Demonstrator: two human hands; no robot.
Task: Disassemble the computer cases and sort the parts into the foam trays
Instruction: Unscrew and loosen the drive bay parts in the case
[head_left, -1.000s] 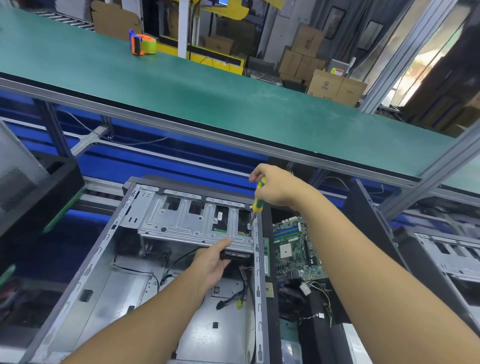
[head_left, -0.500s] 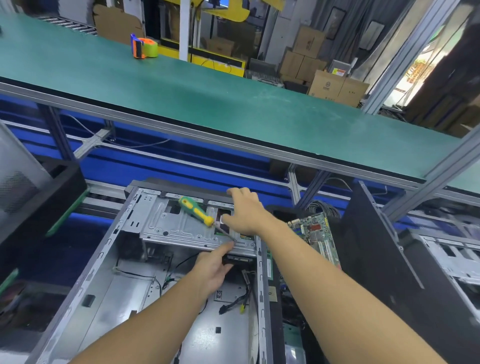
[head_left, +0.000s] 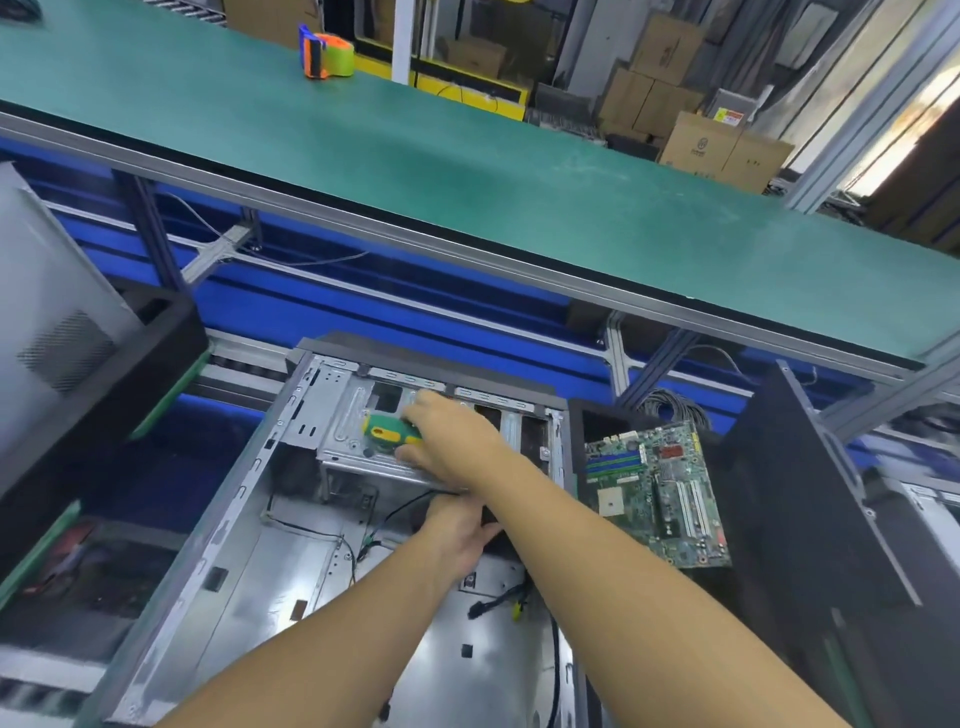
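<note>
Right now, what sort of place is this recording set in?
Probably an electronics teardown line in a factory or warehouse: a long green-topped workbench, an opened grey metal computer case, and a loose green motherboard beside it.

Upper bench (head_left: 467, 171): green mat top, aluminium rail along the near edge; one orange-and-green tape dispenser (head_left: 326, 50) stands on the mat near the far edge; lower level (head_left: 241, 370): grey rails against blue panels; an open computer case (head_left: 218, 561) lies on its side there; a motherboard (head_left: 654, 483) rests tilted just right of the case; its support is hidden.
</note>
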